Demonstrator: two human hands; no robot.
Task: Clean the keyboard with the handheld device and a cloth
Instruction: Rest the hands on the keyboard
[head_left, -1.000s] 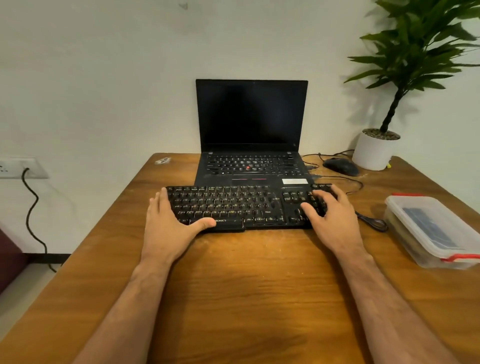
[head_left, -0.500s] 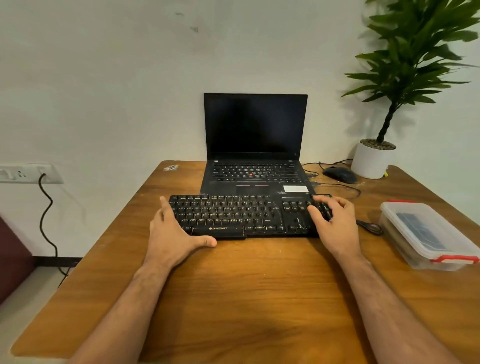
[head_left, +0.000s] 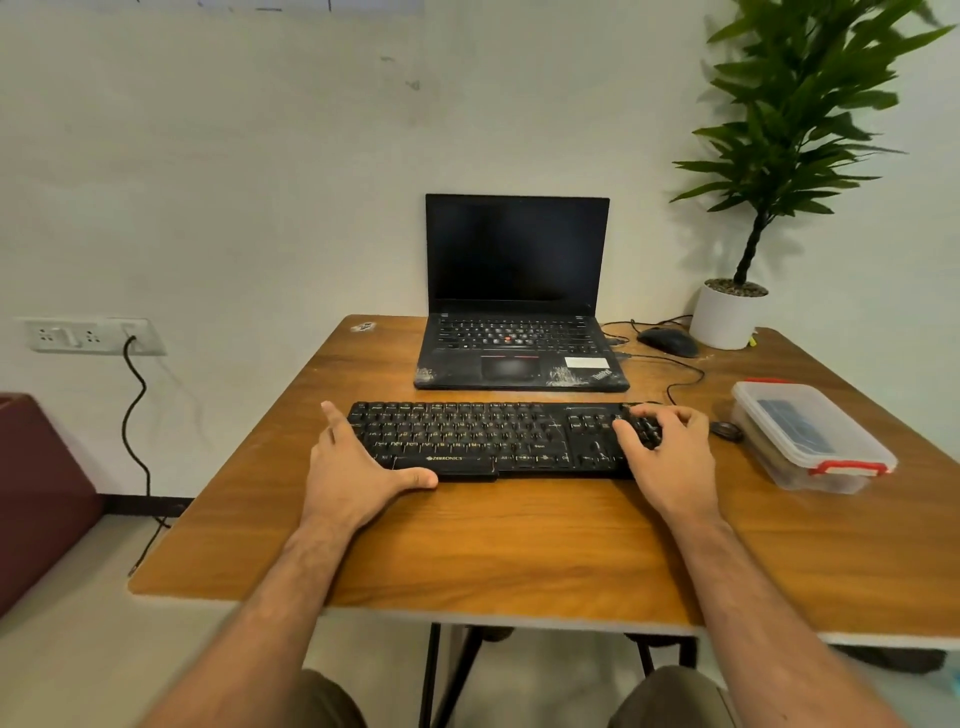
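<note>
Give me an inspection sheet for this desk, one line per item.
Surface: wooden table, bare in front of the keyboard.
Job's things: black keyboard flat on the table, in front of the open laptop; no handheld device or cloth seen in the open.
Clutter: lidded clear container with red clasps at right; mouse; potted plant at the far right corner.
Grippers: left hand at the keyboard's left end, thumb along its front edge; right hand on its right end, fingers on the keys.
Cables: thin black cable loops between the laptop and the mouse; another cable hangs from the wall socket.
Surroundings: plain wall; dark red furniture at left.
</note>
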